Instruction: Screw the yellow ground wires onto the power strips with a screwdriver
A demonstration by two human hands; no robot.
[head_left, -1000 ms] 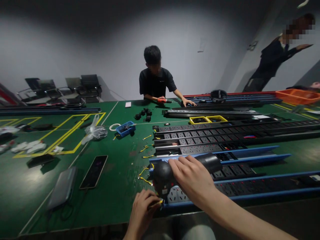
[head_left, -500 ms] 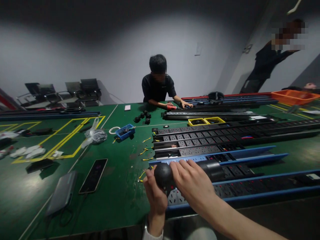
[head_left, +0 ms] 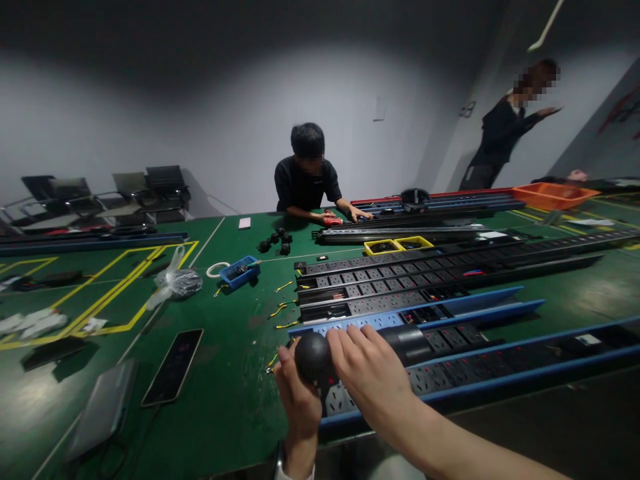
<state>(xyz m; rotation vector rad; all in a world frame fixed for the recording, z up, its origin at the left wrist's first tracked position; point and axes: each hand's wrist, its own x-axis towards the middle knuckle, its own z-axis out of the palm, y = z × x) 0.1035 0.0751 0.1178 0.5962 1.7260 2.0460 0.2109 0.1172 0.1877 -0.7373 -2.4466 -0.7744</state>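
Observation:
A black object with a rounded end (head_left: 313, 357) and a cylindrical far part is held between my hands, above the socket strips near the table's front edge. My left hand (head_left: 299, 397) has its fingers wrapped round the rounded end from the left and below. From the right, my right hand (head_left: 369, 371) closes over the middle of the same object. Under and beyond them lie a blue-edged socket strip (head_left: 440, 377), a blue channel (head_left: 480, 310) and several black socket strips (head_left: 380, 273). Short yellow-green wires (head_left: 283, 309) stick out at the strips' left ends.
On the green table (head_left: 225, 393) at left lie a phone (head_left: 173, 368), a power bank (head_left: 104, 408) and a plastic bag (head_left: 181, 281). Beyond are a blue tray (head_left: 241, 275), yellow trays (head_left: 383, 247) and an orange bin (head_left: 555, 195). One person (head_left: 306, 177) works opposite; another (head_left: 500, 137) stands at right.
The view has turned a little, so the table and people appear shifted left. Both my hands keep their grip on the black object. The standing person's arm and head show more fully.

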